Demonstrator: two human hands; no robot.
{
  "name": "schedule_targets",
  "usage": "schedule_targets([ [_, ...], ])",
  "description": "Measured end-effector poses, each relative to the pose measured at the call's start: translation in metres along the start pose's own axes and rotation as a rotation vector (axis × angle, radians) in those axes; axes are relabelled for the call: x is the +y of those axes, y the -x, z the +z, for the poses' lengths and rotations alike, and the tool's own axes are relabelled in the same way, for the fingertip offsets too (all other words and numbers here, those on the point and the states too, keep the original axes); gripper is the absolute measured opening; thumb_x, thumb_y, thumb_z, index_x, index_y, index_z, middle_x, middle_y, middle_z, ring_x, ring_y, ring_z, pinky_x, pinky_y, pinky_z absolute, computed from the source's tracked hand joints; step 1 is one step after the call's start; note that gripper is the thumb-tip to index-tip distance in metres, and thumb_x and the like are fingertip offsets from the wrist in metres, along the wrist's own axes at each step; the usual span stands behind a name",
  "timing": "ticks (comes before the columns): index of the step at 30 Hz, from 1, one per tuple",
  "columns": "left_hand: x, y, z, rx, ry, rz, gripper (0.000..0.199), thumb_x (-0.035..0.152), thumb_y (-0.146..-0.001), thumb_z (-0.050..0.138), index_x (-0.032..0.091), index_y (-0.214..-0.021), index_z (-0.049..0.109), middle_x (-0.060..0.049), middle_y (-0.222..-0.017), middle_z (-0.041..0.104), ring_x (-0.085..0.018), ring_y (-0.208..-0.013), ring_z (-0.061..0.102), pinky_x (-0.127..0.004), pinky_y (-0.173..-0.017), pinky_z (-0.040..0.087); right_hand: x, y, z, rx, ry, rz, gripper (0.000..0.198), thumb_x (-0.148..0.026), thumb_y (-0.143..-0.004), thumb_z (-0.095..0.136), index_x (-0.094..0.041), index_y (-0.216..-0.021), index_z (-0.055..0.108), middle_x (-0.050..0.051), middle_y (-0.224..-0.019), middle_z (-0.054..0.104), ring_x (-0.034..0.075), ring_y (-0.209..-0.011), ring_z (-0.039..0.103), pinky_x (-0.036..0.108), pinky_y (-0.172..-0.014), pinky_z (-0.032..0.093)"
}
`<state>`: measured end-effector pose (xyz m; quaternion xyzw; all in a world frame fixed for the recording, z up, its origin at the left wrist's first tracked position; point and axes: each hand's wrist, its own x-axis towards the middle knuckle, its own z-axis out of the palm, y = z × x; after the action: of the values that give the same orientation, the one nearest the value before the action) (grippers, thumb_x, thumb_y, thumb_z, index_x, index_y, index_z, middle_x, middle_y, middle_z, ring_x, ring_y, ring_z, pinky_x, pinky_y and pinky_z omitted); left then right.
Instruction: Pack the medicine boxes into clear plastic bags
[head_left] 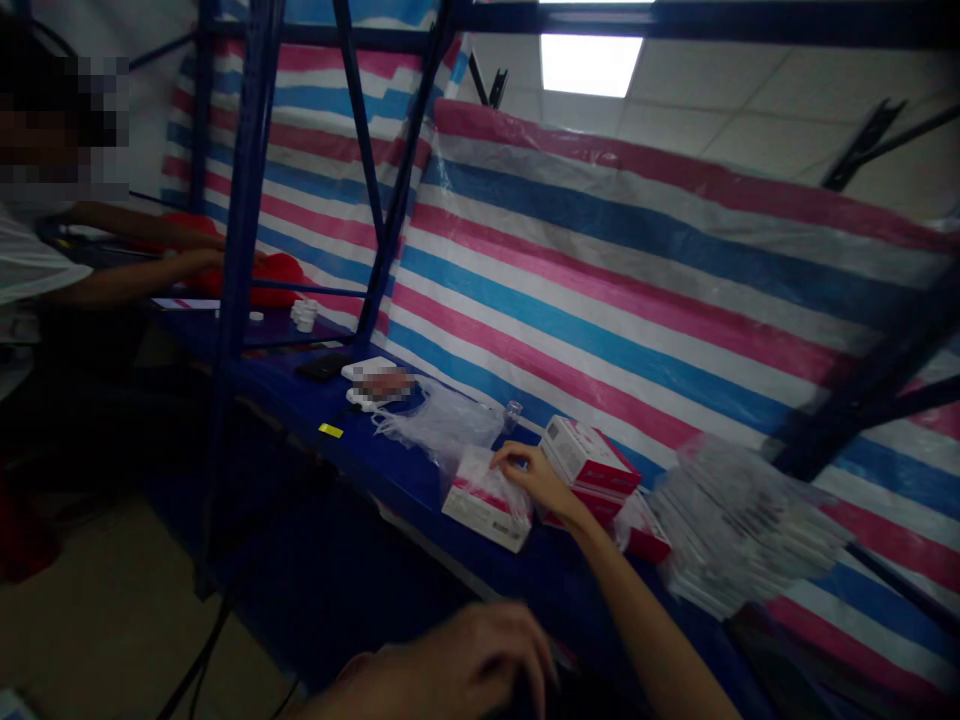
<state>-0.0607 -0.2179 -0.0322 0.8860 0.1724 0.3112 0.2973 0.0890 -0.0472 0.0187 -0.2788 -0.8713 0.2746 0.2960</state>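
We're live from the wearer's head, looking forward and down over the blue bench (390, 465), which runs from nine o'clock to five; striped sheeting (600, 300) backs our view at two, and the left hand (472, 655) looms close at six.

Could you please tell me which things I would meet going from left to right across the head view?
Small white pieces, small yellow piece, white-and-pink box at the right hand, stacked boxes, pile of plastic packs.
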Motion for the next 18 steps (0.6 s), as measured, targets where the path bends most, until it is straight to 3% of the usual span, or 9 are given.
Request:
schedule_targets([
  [2, -0.02, -0.024, -0.026, 0.238, -0.05, -0.052, 0.032, 0.015, -0.091, 0.026, 0.022, -0.108, 0.051, -0.007, -0.127, 0.04, -0.018, -0.122, 0.035, -0.04, -0.104, 0.028, 0.002, 0.003, -0.001, -0.012, -0.031, 0.007, 0.016, -0.025, -0.077, 0.054, -0.015, -0.084, 0.063, 0.004, -0.082, 0.061, 0.016, -0.08, 0.055, 0.028, -0.075, 0.041],
  [3, -0.031, -0.036, -0.039, 0.439, -0.15, -0.087, 0.029, 0.013, -0.089, 0.029, 0.021, -0.106, 0.051, -0.007, -0.124, 0.043, -0.018, -0.121, 0.036, -0.039, -0.104, 0.027, 0.004, 0.005, -0.002, -0.006, -0.054, 0.014, 0.017, -0.026, -0.077, 0.055, -0.015, -0.088, 0.062, 0.003, -0.084, 0.061, 0.015, -0.081, 0.055, 0.028, -0.076, 0.041],
  [4, -0.043, -0.048, -0.051, 0.543, -0.258, -0.115, 0.024, 0.014, -0.087, 0.036, 0.019, -0.106, 0.051, -0.008, -0.121, 0.045, -0.019, -0.118, 0.038, -0.038, -0.103, 0.028, 0.007, 0.008, -0.003, 0.009, -0.079, 0.021, 0.019, -0.028, -0.076, 0.056, -0.016, -0.09, 0.062, 0.003, -0.086, 0.062, 0.015, -0.081, 0.055, 0.028, -0.077, 0.041],
  [6, -0.067, -0.067, -0.071, 0.551, -0.44, -0.167, 0.024, 0.018, -0.083, 0.047, 0.015, -0.107, 0.051, -0.01, -0.113, 0.051, -0.021, -0.11, 0.045, -0.037, -0.095, 0.035, 0.014, 0.014, -0.002, 0.078, -0.112, 0.039, 0.022, -0.03, -0.074, 0.06, -0.017, -0.092, 0.061, 0.002, -0.084, 0.062, 0.015, -0.078, 0.056, 0.028, -0.076, 0.042],
  [10, -0.099, -0.076, -0.089, 0.397, -0.624, -0.336, 0.016, 0.018, -0.082, 0.049, 0.015, -0.092, 0.061, -0.007, -0.09, 0.063, -0.022, -0.091, 0.056, -0.036, -0.085, 0.039, 0.024, 0.027, 0.001, 0.282, -0.05, 0.104, 0.018, -0.03, -0.071, 0.063, -0.019, -0.085, 0.064, 0.0, -0.073, 0.062, 0.014, -0.07, 0.056, 0.028, -0.07, 0.042],
  [12, -0.103, -0.07, -0.091, 0.386, -0.599, -0.339, 0.017, 0.019, -0.084, 0.047, 0.016, -0.084, 0.064, -0.005, -0.084, 0.066, -0.02, -0.085, 0.058, -0.033, -0.083, 0.039, 0.026, 0.031, 0.001, 0.404, -0.021, 0.125, 0.014, -0.029, -0.07, 0.064, -0.019, -0.08, 0.065, 0.001, -0.071, 0.062, 0.015, -0.07, 0.057, 0.028, -0.069, 0.042],
  [14, -0.103, -0.066, -0.088, 0.421, -0.535, -0.294, 0.019, 0.027, -0.084, 0.049, 0.018, -0.09, 0.065, -0.003, -0.09, 0.066, -0.018, -0.089, 0.057, -0.03, -0.082, 0.039, 0.025, 0.032, 0.002, 0.505, -0.058, 0.133, 0.014, -0.029, -0.068, 0.065, -0.018, -0.077, 0.065, 0.001, -0.071, 0.063, 0.015, -0.07, 0.057, 0.028, -0.068, 0.042],
  [18, -0.099, -0.068, -0.081, 0.444, -0.597, -0.264, 0.022, 0.036, -0.079, 0.057, 0.021, -0.092, 0.065, -0.003, -0.095, 0.065, -0.022, -0.097, 0.054, -0.036, -0.087, 0.036, 0.025, 0.032, 0.009, 0.589, -0.299, 0.135, 0.017, -0.031, -0.066, 0.067, -0.019, -0.077, 0.065, 0.001, -0.074, 0.063, 0.015, -0.072, 0.057, 0.027, -0.07, 0.043],
])
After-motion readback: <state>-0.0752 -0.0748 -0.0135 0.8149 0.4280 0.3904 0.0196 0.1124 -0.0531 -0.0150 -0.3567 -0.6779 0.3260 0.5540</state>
